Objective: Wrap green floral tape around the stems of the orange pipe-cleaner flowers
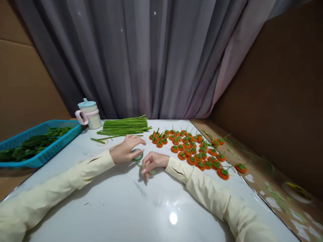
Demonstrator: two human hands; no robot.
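My left hand (pixel 127 149) is over the table, its fingers and thumb apart, beside a roll of green tape (pixel 137 159). Its thumb reaches across the roll; whether it presses on it is hard to see. Just to the right, my right hand (pixel 154 162) is closed in a pinch, fingertips pointing down. A thin pale green strip (pixel 152 172) shows at its fingers, partly hidden by them. Beyond the hands lies a bundle of green stems (pixel 123 126). Several orange persimmon-like pieces with green tops (pixel 188 153) spread to the right.
A blue basket (pixel 50 155) with green leaves (pixel 35 141) stands at the left. Behind it is a cup with a blue lid (pixel 88 112). A white ring (pixel 233 170) lies near the table's right edge; scraps (pixel 274 202) litter the cardboard beyond. A grey curtain (pixel 151 60) closes the back.
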